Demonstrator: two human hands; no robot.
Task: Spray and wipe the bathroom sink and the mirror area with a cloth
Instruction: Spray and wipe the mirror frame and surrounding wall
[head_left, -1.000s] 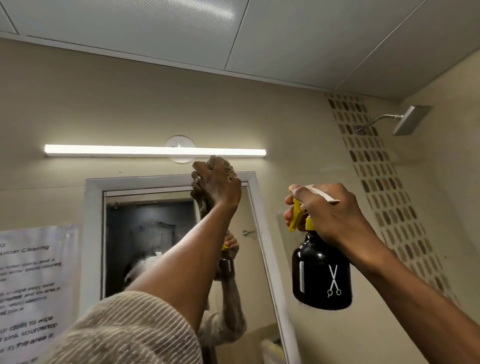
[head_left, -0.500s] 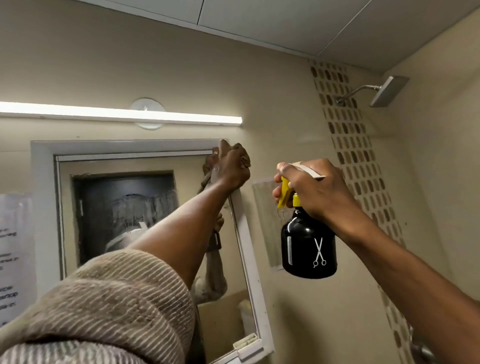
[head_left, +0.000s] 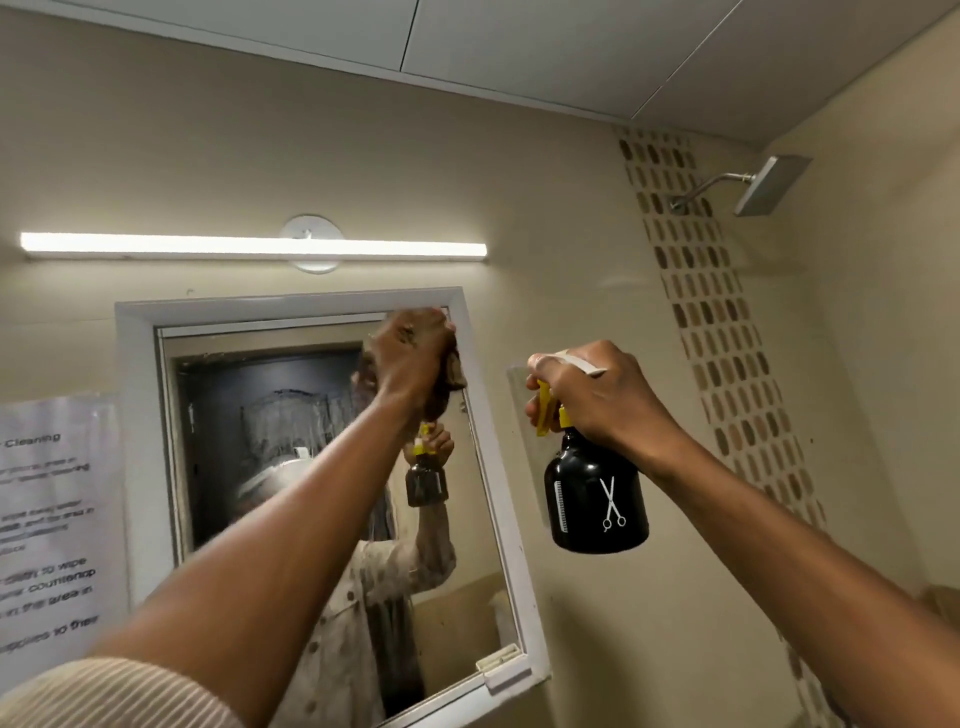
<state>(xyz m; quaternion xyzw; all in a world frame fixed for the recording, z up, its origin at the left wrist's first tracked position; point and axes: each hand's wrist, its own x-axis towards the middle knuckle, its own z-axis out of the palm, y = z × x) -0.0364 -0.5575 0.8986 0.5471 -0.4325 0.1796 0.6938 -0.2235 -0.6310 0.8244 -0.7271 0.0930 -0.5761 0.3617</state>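
A white-framed mirror (head_left: 296, 426) hangs on the beige wall. My left hand (head_left: 410, 358) presses a brown cloth (head_left: 451, 375) against the mirror's upper right corner; most of the cloth is hidden under the hand. To the right of the mirror, my right hand (head_left: 597, 400) holds a black spray bottle (head_left: 596, 499) upright by its yellow-and-white trigger head. The bottle has a white scissors mark. The sink is out of sight below.
A lit tube light (head_left: 249, 245) runs above the mirror. A printed notice (head_left: 49, 525) is stuck to the wall on the left. A band of mosaic tile (head_left: 711, 332) and a shower head (head_left: 769, 184) are on the right.
My left hand with the cloth has slid right along the mirror's top edge and now sits at the upper right corner. The spray bottle has stayed upright beside the mirror. My head has shifted.
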